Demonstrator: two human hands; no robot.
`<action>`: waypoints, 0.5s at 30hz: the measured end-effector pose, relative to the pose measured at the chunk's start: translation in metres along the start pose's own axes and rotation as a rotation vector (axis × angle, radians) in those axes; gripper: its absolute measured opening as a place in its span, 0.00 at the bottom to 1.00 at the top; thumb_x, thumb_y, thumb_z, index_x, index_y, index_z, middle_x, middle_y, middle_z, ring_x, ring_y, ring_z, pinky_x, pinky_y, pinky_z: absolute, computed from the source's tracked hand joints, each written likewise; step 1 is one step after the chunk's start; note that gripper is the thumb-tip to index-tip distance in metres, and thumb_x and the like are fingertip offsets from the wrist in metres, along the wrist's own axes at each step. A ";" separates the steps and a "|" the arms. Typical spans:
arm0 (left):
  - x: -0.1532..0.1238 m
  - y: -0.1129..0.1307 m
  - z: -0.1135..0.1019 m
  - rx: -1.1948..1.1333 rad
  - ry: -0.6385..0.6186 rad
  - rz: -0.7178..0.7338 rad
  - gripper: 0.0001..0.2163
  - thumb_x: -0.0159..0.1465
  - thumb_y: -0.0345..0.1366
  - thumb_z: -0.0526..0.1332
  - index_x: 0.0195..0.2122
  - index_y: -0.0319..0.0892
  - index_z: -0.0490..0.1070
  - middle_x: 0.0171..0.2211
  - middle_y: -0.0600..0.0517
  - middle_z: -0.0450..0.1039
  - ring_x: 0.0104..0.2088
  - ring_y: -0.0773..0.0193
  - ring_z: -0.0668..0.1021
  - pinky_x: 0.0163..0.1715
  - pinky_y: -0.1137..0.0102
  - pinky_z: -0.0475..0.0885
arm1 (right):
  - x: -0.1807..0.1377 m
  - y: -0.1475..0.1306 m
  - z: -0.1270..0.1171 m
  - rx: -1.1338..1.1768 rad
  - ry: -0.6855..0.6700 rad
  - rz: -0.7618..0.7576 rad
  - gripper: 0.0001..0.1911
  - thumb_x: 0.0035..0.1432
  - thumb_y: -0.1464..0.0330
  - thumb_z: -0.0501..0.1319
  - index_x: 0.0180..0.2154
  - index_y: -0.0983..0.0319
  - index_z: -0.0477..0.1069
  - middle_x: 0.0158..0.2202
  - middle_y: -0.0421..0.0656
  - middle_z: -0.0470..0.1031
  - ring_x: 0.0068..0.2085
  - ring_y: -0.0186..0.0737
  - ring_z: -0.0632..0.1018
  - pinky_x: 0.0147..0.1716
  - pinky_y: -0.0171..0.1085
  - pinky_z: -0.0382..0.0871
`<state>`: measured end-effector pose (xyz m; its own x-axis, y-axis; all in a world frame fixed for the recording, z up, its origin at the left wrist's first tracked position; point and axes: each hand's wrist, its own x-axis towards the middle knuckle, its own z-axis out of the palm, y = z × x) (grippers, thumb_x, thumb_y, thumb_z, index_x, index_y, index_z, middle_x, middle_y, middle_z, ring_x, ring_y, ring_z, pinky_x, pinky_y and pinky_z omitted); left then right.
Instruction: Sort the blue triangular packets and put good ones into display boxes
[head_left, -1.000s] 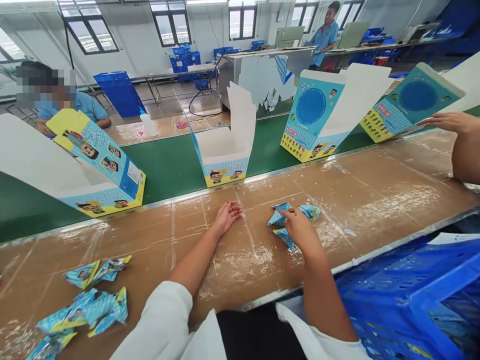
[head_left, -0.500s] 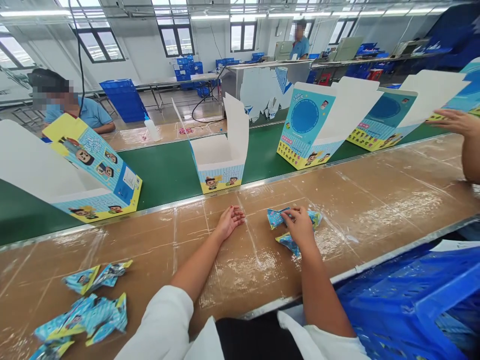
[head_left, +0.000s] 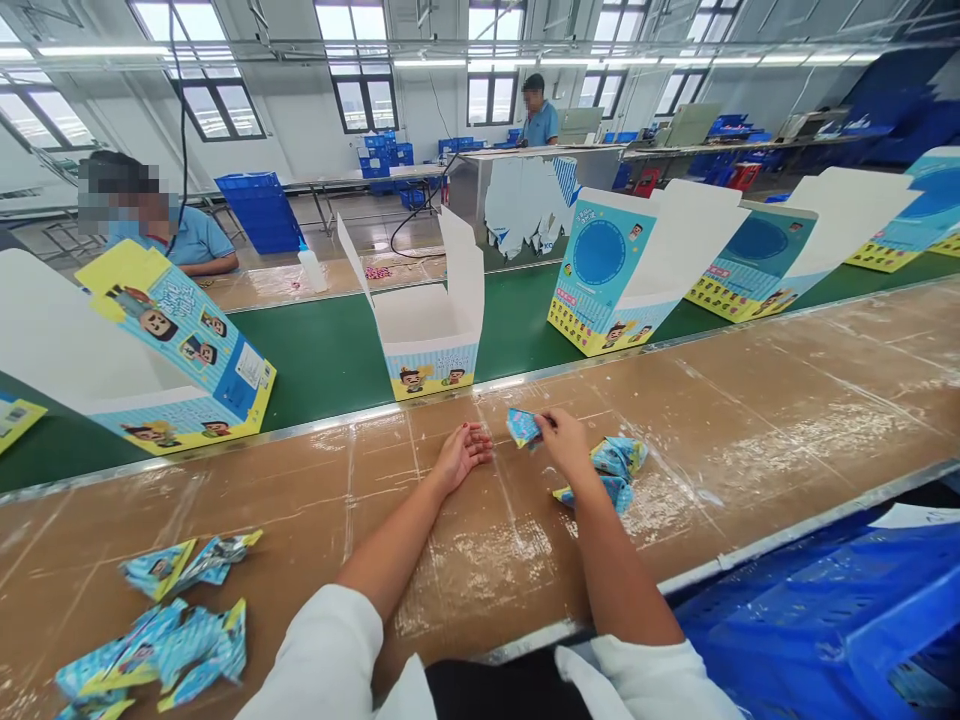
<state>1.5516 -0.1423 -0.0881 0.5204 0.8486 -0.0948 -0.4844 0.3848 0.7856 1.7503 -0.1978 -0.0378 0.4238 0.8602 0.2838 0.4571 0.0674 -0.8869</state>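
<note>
Between the fingers of my right hand (head_left: 564, 442) is a small blue snack packet (head_left: 523, 427), lifted toward my left hand. My left hand (head_left: 463, 457) rests palm up on the brown tabletop, fingers loosely curled and apart, with nothing visible in it. Beside my right wrist lie a few more blue-and-yellow packets (head_left: 616, 470). Just beyond my hands, an open printed carton (head_left: 431, 365) stands on the green belt with its white flaps raised. Another pile of packets (head_left: 154, 650) lies at the table's near left.
More open cartons (head_left: 600, 270) line the green conveyor belt (head_left: 315, 350). A blue plastic crate (head_left: 840, 620) stands by the table edge at lower right. Across the belt sits a co-worker (head_left: 191, 235) near a white bottle (head_left: 311, 268); another person (head_left: 541, 122) is farther back.
My right hand has picked one packet from the small pile and moved it left toward my left hand. The co-worker's hand at far right has left the view. The cartons sit slightly farther left.
</note>
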 end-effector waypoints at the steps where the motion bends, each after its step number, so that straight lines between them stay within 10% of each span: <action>1: -0.001 -0.001 0.000 0.006 -0.025 0.013 0.20 0.57 0.51 0.65 0.42 0.41 0.70 0.36 0.46 0.75 0.36 0.59 0.78 0.35 0.65 0.74 | -0.004 -0.004 0.010 0.069 -0.029 -0.009 0.15 0.51 0.55 0.59 0.26 0.60 0.69 0.26 0.44 0.71 0.29 0.42 0.73 0.33 0.41 0.70; 7: -0.005 -0.010 -0.003 0.139 -0.164 0.101 0.47 0.37 0.60 0.72 0.56 0.45 0.63 0.56 0.40 0.67 0.49 0.49 0.74 0.42 0.61 0.72 | -0.020 -0.014 0.053 0.395 -0.122 0.016 0.30 0.42 0.39 0.61 0.26 0.61 0.70 0.23 0.43 0.71 0.26 0.42 0.74 0.26 0.41 0.73; 15: -0.006 -0.022 -0.010 0.350 -0.265 0.244 0.56 0.46 0.62 0.67 0.69 0.47 0.39 0.55 0.40 0.68 0.52 0.51 0.72 0.52 0.61 0.65 | -0.031 0.004 0.051 0.816 -0.138 0.217 0.24 0.36 0.50 0.73 0.25 0.62 0.72 0.24 0.41 0.72 0.26 0.36 0.72 0.27 0.35 0.70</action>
<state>1.5517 -0.1526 -0.1111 0.6041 0.7597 0.2406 -0.3734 0.0031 0.9277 1.6987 -0.1987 -0.0689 0.3131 0.9466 0.0774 -0.3521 0.1913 -0.9162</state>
